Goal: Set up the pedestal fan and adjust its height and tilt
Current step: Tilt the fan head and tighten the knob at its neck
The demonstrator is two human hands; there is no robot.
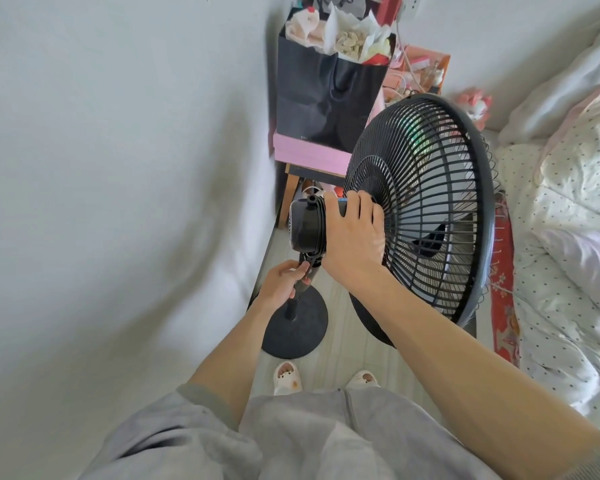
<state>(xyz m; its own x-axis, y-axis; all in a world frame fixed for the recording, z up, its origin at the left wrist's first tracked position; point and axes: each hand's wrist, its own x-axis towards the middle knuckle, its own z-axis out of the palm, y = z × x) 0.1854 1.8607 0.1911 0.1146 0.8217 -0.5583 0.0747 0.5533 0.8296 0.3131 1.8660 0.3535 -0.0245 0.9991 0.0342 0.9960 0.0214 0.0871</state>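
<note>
Hands bracket the tilt pivot: the right hand (352, 237) curls over the black plastic motor housing (305, 226) of the black pedestal fan (430, 202), upright beside the white dotted bed (568, 209), while the left hand (279, 282) pinches the black neck joint (311, 263) directly beneath.

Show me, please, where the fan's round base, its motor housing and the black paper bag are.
round base (305, 337), head view, bare top of the disc.
motor housing (307, 226), head view, its rear cap.
black paper bag (323, 98), head view, middle of its front face.
</note>
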